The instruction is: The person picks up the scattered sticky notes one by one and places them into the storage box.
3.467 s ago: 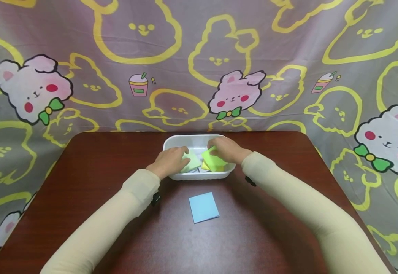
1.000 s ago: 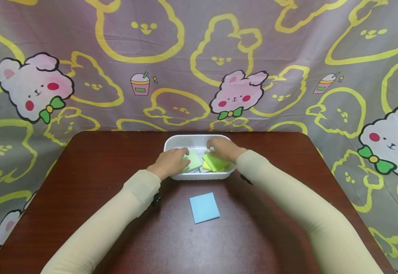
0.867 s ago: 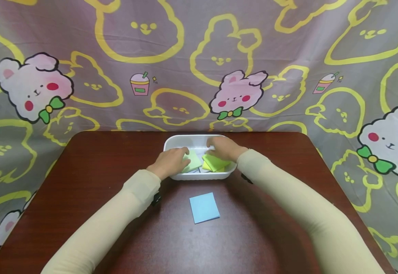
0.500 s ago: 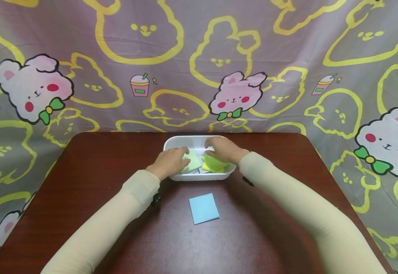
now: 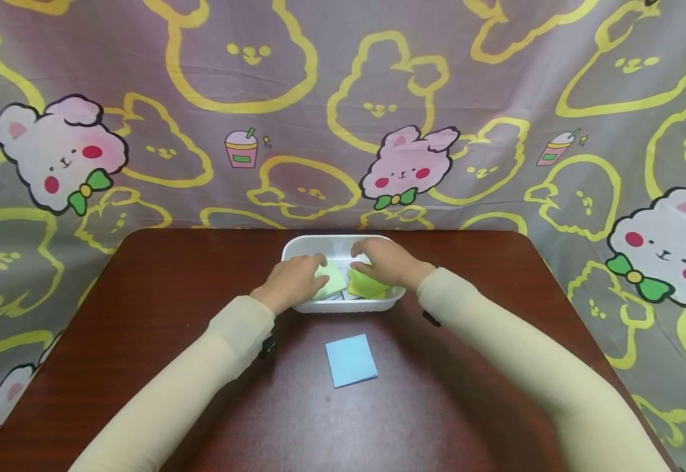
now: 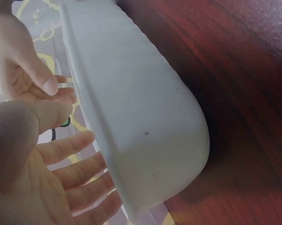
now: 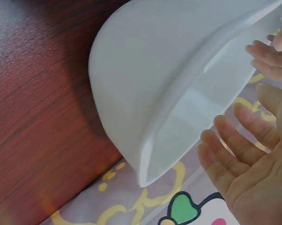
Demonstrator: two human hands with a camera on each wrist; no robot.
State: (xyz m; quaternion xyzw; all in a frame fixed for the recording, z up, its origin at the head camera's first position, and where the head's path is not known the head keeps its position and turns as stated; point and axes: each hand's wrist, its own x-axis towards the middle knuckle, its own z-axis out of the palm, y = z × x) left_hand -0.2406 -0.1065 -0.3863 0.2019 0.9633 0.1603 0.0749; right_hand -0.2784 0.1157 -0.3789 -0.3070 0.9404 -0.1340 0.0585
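In the head view a white plastic basin [image 5: 343,305] stands on the table. My left hand [image 5: 291,280] hovers over its left end, fingers spread and loosely bent, beside a pale green sticky-note pad [image 5: 333,278]. My right hand [image 5: 391,261] is above the right end, over a bright lime sticky-note pad [image 5: 368,285] that it partly covers. In the left wrist view the left hand [image 6: 61,173] shows a gap between thumb and fingers. The right hand [image 7: 248,154] in the right wrist view has relaxed fingers with nothing between them.
A light blue sticky-note pad [image 5: 351,360] lies on the dark red-brown table [image 5: 201,275] in front of the basin. White pieces [image 5: 348,295] show between the pads inside it. A patterned cloth [image 5: 313,118] hangs behind the table.
Over the last seconds, my right hand has let go of the lime pad, which now lies lower in the basin. It has since risen slightly. My left hand stays almost still.
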